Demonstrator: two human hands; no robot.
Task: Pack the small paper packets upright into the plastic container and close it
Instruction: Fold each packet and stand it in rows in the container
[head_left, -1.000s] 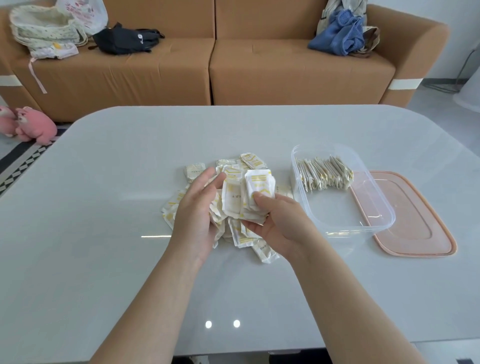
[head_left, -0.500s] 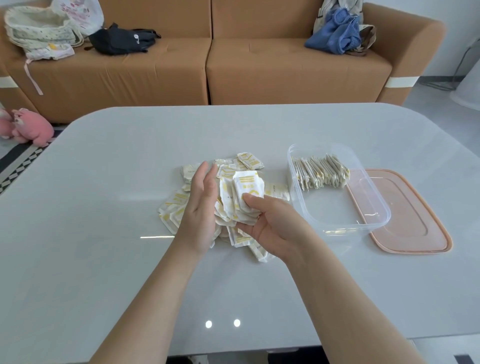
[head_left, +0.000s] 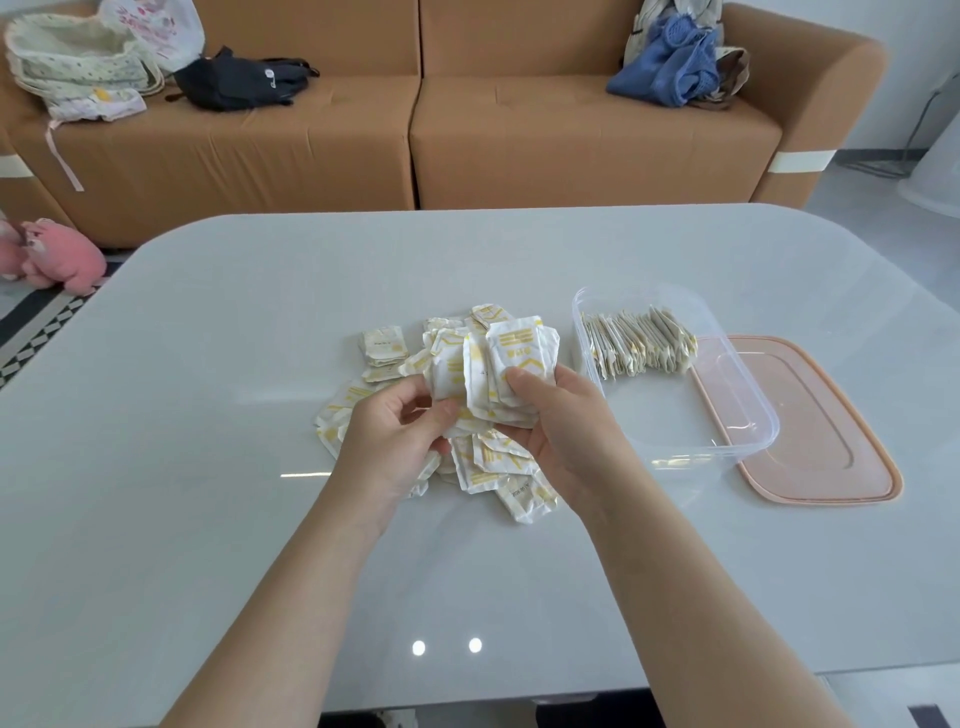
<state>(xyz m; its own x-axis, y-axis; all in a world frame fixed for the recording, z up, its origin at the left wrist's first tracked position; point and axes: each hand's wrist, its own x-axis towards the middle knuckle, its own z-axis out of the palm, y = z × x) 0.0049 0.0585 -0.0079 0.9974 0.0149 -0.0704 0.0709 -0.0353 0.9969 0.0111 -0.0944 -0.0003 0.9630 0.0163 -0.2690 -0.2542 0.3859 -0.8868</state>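
Small white paper packets with yellow print (head_left: 498, 364): a fanned bunch, gripped upright in the right hand (head_left: 566, 441), thumb pressed across the front packet. Left hand (head_left: 387, 441) curled, pinching the bunch's lower left corner between thumb and fingers.

Directly beneath both hands, loose heap of the same packets (head_left: 485, 470), flat on the pale grey glossy table (head_left: 208, 467), spreading out past the left hand and back toward the wrists.

Just right of the right hand, clear rectangular plastic container (head_left: 750, 410), open-topped, its left wall near the right knuckles and not touching. Along the far end inside, row of packets standing on edge (head_left: 639, 345), leaning slightly; nearer half of the floor bare.

Right of the container, peach-pink plastic lid (head_left: 831, 441), lying flat, its left edge showing through the container's right wall.

Wide bare tabletop left of the left hand, beyond the heap, and below the forearms.

Far past the table's rounded far edge, tan fabric sofa (head_left: 519, 130); pink plush toy (head_left: 57, 257) on the floor far to the left.
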